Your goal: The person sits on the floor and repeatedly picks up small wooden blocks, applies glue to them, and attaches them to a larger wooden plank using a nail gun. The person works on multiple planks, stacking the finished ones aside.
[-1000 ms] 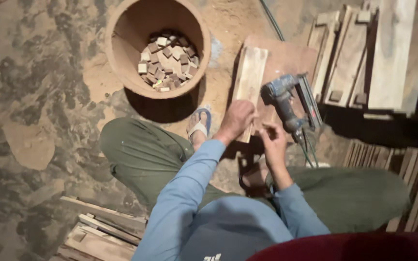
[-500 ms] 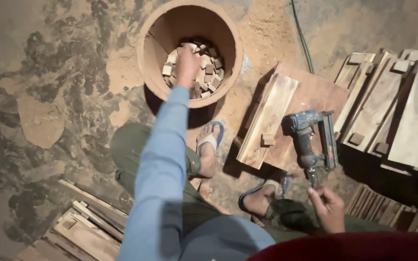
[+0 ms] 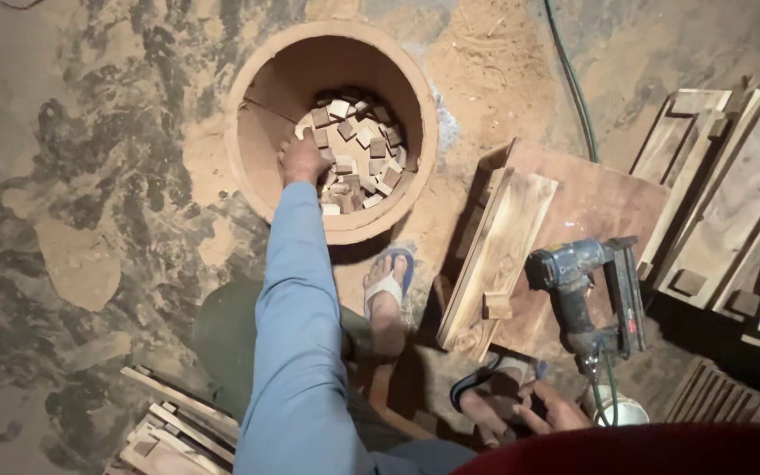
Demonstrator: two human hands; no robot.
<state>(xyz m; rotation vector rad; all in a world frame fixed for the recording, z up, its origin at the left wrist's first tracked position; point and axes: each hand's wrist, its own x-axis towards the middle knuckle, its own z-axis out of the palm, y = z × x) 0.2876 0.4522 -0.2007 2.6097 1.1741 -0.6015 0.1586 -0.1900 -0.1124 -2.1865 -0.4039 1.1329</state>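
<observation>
Floor sawdust surrounds the round wooden tub (image 3: 248, 132) your left hand (image 3: 303, 158) reaches into; its fingers curl down among the small wooden blocks (image 3: 358, 145), though whether they pinch one cannot be told. Blocks lie heaped just beyond and right of your fingertips. I'd settle on a single top block, grip it by its sides, and lift straight up. Your right hand (image 3: 551, 409) rests low beside the nail gun (image 3: 578, 286), fingers loosely spread, holding nothing visible.
</observation>
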